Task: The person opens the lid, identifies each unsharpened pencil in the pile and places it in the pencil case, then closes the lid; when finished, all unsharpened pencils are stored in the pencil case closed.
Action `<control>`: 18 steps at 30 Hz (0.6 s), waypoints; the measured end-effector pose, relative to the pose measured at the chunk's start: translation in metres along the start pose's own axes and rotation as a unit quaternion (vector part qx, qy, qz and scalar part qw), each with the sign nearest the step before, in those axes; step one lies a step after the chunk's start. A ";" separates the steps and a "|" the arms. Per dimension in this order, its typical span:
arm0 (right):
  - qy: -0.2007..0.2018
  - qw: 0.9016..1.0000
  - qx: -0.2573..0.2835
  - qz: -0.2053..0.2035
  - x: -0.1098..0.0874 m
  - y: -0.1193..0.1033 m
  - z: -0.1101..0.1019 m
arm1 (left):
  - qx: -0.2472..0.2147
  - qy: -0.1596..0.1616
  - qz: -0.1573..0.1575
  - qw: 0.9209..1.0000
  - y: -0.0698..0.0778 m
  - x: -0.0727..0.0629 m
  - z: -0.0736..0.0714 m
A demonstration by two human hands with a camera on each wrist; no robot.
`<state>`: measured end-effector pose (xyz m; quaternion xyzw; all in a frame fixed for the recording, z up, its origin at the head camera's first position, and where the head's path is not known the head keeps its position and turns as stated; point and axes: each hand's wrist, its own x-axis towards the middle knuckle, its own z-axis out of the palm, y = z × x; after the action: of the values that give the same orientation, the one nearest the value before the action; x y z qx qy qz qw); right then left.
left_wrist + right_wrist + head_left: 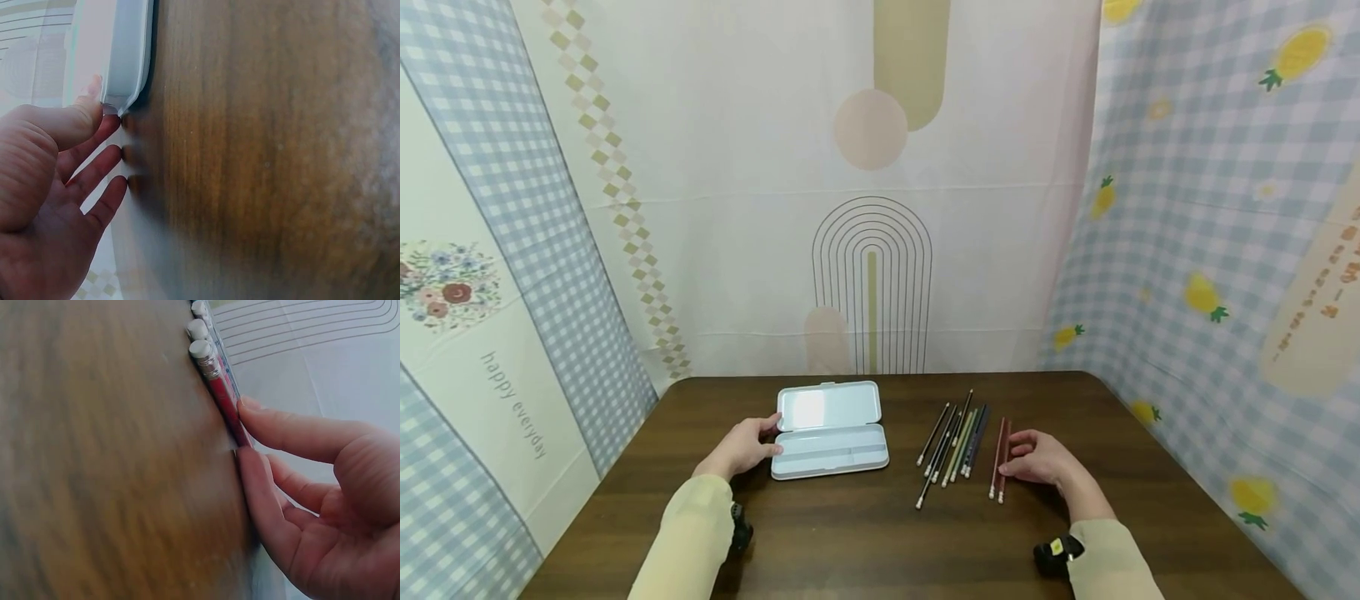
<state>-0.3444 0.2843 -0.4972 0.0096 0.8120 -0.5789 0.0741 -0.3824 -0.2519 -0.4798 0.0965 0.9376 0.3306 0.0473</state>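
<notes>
A pale blue pencil case lies with its lid raised, left of the middle of the table. My left hand grips its left end; the left wrist view shows the thumb at the rim of the case and the other fingertips low at the tabletop. To the right, two red pencils with white erasers lie side by side. My right hand has its thumb and fingers at the right-hand one, and in the right wrist view they pinch this red pencil low over the table. Its far part is hidden by the fingers.
Several black, green and dark blue pencils lie loosely between the case and the red pencils. The brown wooden table meets a patterned cloth at the back. Cameras are strapped to both wrists.
</notes>
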 end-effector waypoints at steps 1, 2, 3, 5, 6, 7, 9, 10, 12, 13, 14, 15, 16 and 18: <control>-0.002 1.000 0.005 0.001 0.000 0.000 -0.001 | -0.003 -0.001 -0.003 1.000 0.000 0.000 0.000; -0.004 1.000 0.004 0.001 0.000 0.000 -0.001 | -0.004 -0.002 -0.004 1.000 0.000 0.001 0.000; -0.003 1.000 0.004 0.005 0.000 -0.001 -0.002 | -0.005 -0.003 -0.006 1.000 0.000 0.002 0.000; 0.001 1.000 -0.004 0.014 0.000 -0.002 -0.002 | -0.006 -0.003 -0.008 1.000 -0.001 0.002 0.000; 0.004 1.000 -0.007 0.019 0.000 -0.003 -0.001 | -0.004 -0.002 -0.007 1.000 -0.001 0.002 0.000; 0.006 1.000 -0.014 0.021 0.000 -0.004 -0.001 | -0.007 -0.002 -0.010 1.000 -0.001 0.002 0.000; 0.008 0.999 -0.023 0.021 0.000 -0.006 0.001 | -0.002 0.000 -0.007 1.000 -0.001 0.002 0.000; 0.005 1.000 -0.023 0.019 0.000 -0.006 0.001 | 0.001 0.000 -0.006 1.000 0.000 0.002 0.000; 0.001 1.000 -0.019 0.018 0.000 -0.006 0.000 | 0.005 0.000 -0.004 1.000 0.001 0.001 0.000; -0.003 1.000 -0.016 0.019 0.000 -0.006 0.000 | 0.003 0.000 -0.006 1.000 0.002 0.000 0.000; -0.008 1.000 -0.015 0.019 0.000 -0.006 -0.001 | 0.003 0.001 -0.005 1.000 0.002 0.000 0.000; -0.012 1.000 -0.011 0.021 0.000 -0.006 -0.002 | 0.003 0.001 -0.004 1.000 0.003 0.000 0.000; -0.013 1.000 -0.009 0.024 0.000 -0.005 -0.003 | 0.005 0.001 -0.001 1.000 0.003 -0.001 -0.001; -0.012 0.999 -0.008 0.030 0.000 -0.005 -0.003 | -0.001 0.002 -0.002 1.000 0.004 -0.001 -0.001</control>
<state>-0.3453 0.2855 -0.4913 0.0263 0.8148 -0.5702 0.1010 -0.3808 -0.2496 -0.4766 0.0935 0.9376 0.3317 0.0458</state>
